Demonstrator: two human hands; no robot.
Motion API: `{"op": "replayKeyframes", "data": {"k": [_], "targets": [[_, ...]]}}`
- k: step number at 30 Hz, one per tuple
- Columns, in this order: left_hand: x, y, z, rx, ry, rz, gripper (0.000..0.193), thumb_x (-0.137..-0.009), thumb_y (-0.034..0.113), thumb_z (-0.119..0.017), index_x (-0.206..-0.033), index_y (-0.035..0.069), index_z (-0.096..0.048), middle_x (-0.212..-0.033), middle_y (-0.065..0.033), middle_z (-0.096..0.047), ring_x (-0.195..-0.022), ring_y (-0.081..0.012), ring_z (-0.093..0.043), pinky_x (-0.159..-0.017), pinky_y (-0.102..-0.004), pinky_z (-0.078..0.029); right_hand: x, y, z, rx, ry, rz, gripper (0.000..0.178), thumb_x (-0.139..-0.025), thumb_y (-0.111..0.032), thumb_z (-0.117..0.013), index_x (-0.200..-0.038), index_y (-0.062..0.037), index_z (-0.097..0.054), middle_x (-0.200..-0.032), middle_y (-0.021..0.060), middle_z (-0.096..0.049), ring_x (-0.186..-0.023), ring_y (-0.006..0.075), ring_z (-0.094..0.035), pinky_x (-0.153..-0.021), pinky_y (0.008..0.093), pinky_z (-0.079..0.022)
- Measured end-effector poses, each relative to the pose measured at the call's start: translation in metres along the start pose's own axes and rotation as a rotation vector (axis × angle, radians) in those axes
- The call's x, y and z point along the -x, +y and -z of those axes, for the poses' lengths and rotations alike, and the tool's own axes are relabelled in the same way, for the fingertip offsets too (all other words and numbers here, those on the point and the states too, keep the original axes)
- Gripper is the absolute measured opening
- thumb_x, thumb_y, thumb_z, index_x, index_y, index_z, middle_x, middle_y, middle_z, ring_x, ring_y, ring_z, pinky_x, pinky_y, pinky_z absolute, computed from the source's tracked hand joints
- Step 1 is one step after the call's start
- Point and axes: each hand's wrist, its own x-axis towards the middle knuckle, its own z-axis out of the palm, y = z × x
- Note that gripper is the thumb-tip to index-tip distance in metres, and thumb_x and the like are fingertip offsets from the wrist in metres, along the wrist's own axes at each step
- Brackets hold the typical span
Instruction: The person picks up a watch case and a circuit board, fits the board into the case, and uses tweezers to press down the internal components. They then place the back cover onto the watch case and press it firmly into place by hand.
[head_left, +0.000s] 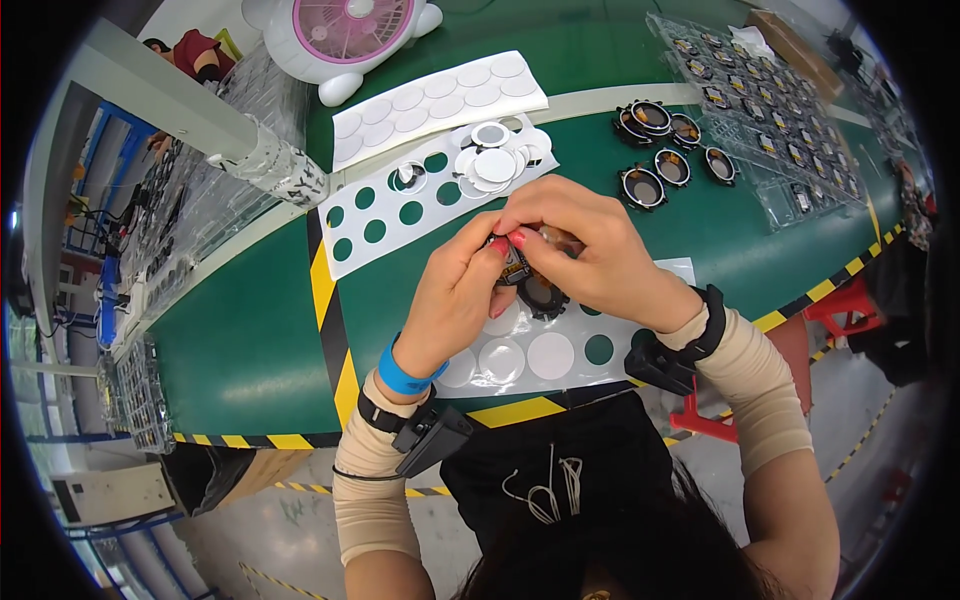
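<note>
Above the green table, my left hand point(455, 290) and my right hand point(590, 245) meet, fingertips pinched together. Between them is a small black electronic module point(515, 268) with a yellowish edge. My left hand grips its side, while the right thumb and forefinger press at its top. Just below, partly hidden by the fingers, is a round black watch-like case point(542, 298). Under my hands lies a sheet of round white stickers point(550, 357), some of its circles removed and showing green.
Beyond my hands lie a punched white sheet point(345, 255), a pile of loose white discs point(492, 167) and a full sticker sheet point(435, 108). Several round black cases point(643, 187) rest at the right, beside clear trays of modules point(760, 110). A pink-and-white fan point(340, 60) and a white post point(170, 85) stand farther left.
</note>
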Motion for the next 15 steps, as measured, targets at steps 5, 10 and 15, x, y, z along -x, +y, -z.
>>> {"op": "replayKeyframes", "data": {"k": [5, 10, 15], "targets": [[0.001, 0.002, -0.001, 0.076, 0.003, 0.048, 0.026, -0.087, 0.007, -0.032, -0.106, -0.001, -0.049, -0.072, -0.0014, -0.045, -0.051, -0.0056, -0.037, -0.046, -0.0193, -0.034, 0.000, 0.003, -0.001, 0.079, -0.007, 0.122, 0.015, -0.078, 0.001, -0.055, -0.092, -0.0009, -0.059, -0.093, 0.0069, -0.057, -0.064, 0.0069, -0.049, -0.053, 0.0183, -0.039], [0.000, 0.002, 0.002, 0.066, 0.027, 0.051, 0.029, -0.087, 0.007, -0.031, -0.108, 0.000, -0.050, -0.074, -0.0022, -0.048, -0.051, -0.0064, -0.037, -0.044, -0.0190, -0.031, -0.001, -0.001, 0.001, 0.036, -0.088, -0.033, 0.023, -0.078, -0.001, -0.057, -0.102, -0.0018, -0.057, -0.095, 0.0060, -0.058, -0.069, 0.0060, -0.050, -0.059, 0.0171, -0.041], [-0.003, 0.010, 0.010, 0.219, 0.086, -0.020, 0.034, -0.085, 0.009, -0.029, -0.110, -0.001, -0.049, -0.077, -0.0046, -0.052, -0.051, -0.0084, -0.039, -0.044, -0.0191, -0.029, -0.011, -0.004, 0.008, -0.483, -0.032, -0.363, 0.043, -0.078, -0.003, -0.060, -0.120, -0.0032, -0.047, -0.104, 0.0054, -0.055, -0.072, 0.0047, -0.050, -0.065, 0.0164, -0.040]]}}
